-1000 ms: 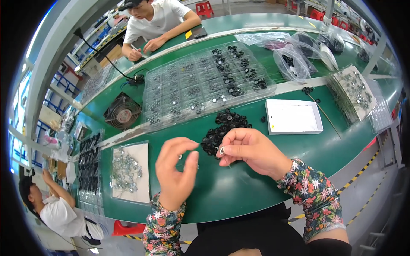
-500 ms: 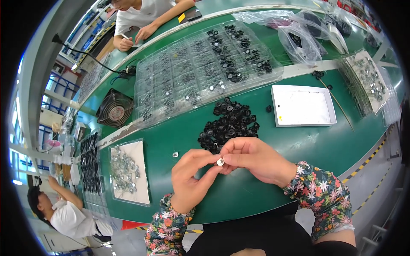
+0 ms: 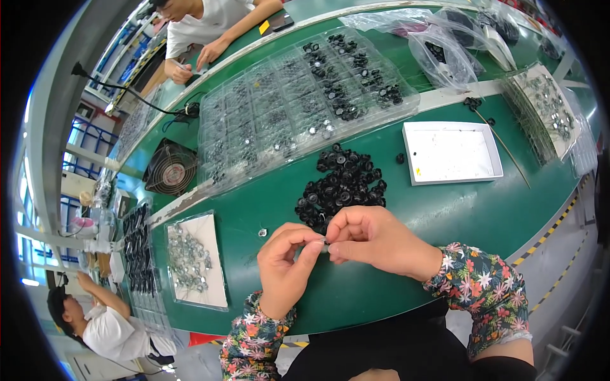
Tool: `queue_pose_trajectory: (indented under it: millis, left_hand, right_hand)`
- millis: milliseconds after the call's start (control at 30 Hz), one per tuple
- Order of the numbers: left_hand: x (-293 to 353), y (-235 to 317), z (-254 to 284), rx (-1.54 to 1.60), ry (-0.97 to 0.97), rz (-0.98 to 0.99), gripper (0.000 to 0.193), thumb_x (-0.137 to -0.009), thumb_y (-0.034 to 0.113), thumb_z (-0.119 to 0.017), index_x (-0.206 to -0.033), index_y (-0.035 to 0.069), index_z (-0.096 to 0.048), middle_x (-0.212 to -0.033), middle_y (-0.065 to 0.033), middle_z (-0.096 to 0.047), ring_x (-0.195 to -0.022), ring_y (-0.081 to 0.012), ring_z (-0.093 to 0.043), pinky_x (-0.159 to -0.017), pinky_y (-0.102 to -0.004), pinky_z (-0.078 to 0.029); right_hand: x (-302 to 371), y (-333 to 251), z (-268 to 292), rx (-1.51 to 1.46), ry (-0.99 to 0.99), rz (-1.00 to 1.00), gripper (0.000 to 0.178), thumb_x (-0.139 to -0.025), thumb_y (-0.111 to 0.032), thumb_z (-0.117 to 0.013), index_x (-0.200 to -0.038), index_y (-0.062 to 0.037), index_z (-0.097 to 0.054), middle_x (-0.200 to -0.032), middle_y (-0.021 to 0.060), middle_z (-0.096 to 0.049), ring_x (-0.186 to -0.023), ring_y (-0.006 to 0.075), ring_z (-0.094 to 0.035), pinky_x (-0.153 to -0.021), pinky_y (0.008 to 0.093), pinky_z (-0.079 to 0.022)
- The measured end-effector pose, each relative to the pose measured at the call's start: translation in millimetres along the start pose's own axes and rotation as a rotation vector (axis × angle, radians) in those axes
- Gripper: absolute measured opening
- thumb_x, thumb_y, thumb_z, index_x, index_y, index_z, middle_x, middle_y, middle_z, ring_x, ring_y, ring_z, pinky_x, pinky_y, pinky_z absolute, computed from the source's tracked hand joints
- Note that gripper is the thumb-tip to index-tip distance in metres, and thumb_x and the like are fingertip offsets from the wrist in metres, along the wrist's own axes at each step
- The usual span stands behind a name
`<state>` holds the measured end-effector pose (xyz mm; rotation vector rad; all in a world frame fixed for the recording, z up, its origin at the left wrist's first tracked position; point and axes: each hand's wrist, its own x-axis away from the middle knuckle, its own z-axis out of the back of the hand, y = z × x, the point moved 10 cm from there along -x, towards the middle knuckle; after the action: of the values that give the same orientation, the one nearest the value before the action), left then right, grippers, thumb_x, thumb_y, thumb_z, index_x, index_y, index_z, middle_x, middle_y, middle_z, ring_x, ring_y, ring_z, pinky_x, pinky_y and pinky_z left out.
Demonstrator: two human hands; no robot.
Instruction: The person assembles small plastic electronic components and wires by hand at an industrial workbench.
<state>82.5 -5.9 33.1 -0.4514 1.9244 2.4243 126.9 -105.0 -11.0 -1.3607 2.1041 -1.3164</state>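
Over the near part of the green table, both hands meet at the fingertips around a small silvery round part (image 3: 325,245). My left hand (image 3: 284,270) pinches it between thumb and index finger. From the other side, my right hand (image 3: 378,244) also closes thumb and fingers on it, covering most of it. Just beyond the hands lies a heap of small black round caps (image 3: 343,181). One loose silvery piece (image 3: 262,232) rests left of the heap.
A clear compartmented tray (image 3: 254,114) holds black and silvery parts. At right are a white open box (image 3: 454,180), a thin stick (image 3: 510,155) and stacked boards (image 3: 540,143). A board with silvery parts (image 3: 219,282) and a fan (image 3: 170,168) stand left. Two people sit nearby.
The silvery part has been turned between my fingertips, so its round face shows less. My left fingers have drawn closer around it; both hands stay in nearly the same place.
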Motion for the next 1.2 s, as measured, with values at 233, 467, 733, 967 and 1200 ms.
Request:
queue_pose_trajectory:
  millis: [233, 467, 733, 967, 1200]
  left_hand:
    - [-0.7, -17.5, 1.4, 0.166, 0.020, 0.169, 0.003, -0.086, -0.002, -0.063, -0.089, -0.003, -0.062, -0.089, -0.0042, -0.059, -0.075, -0.0066, -0.055, -0.065, -0.0194, -0.045]
    - [1.0, -21.2, -5.3, 0.198, -0.051, 0.217, 0.003, -0.087, 0.000, -0.063, -0.090, -0.002, -0.062, -0.086, -0.0027, -0.060, -0.075, -0.0061, -0.056, -0.066, -0.0196, -0.045]
    - [0.8, -11.1, -7.8, 0.181, -0.072, 0.197, 0.018, -0.083, -0.006, -0.064, -0.100, -0.002, -0.063, -0.094, -0.0044, -0.060, -0.085, -0.0096, -0.059, -0.078, -0.0235, -0.049]
    - [-1.7, -7.0, -11.9, 0.177, -0.143, 0.114, 0.026, -0.082, -0.011, -0.062, -0.106, -0.004, -0.063, -0.099, -0.0067, -0.058, -0.091, -0.0125, -0.059, -0.081, -0.0244, -0.049]
    - [-1.1, -11.6, -10.7, 0.239, -0.140, 0.134, 0.023, -0.084, -0.008, -0.061, -0.107, -0.005, -0.063, -0.102, -0.0092, -0.058, -0.092, -0.0143, -0.059, -0.083, -0.0259, -0.051]
  right_hand:
    - [6.0, -23.9, 1.2, 0.465, 0.120, 0.226, 0.011, -0.082, -0.007, -0.066, -0.088, -0.0008, -0.059, -0.072, 0.0007, -0.060, -0.065, 0.0060, -0.057, -0.059, 0.0220, -0.047]
    - [4.7, -20.5, 4.6, 0.619, 0.144, 0.197, 0.006, -0.085, -0.007, -0.065, -0.084, -0.0017, -0.061, -0.073, -0.0006, -0.061, -0.066, 0.0042, -0.056, -0.059, 0.0198, -0.045]
    - [0.2, -9.6, 10.1, 0.307, 0.096, 0.087, 0.012, -0.086, -0.011, -0.063, -0.082, 0.0006, -0.061, -0.069, 0.0028, -0.062, -0.061, 0.0076, -0.059, -0.058, 0.0221, -0.049]
    - [-0.8, 1.5, 4.2, 0.105, -0.019, -0.022, 0.013, -0.089, -0.013, -0.062, -0.087, 0.0004, -0.061, -0.075, 0.0039, -0.063, -0.068, 0.0085, -0.061, -0.063, 0.0220, -0.050]
    - [1.8, -8.1, 3.6, 0.210, -0.005, 0.032, 0.015, -0.089, -0.015, -0.062, -0.087, 0.0001, -0.062, -0.075, 0.0025, -0.063, -0.068, 0.0069, -0.060, -0.062, 0.0221, -0.049]
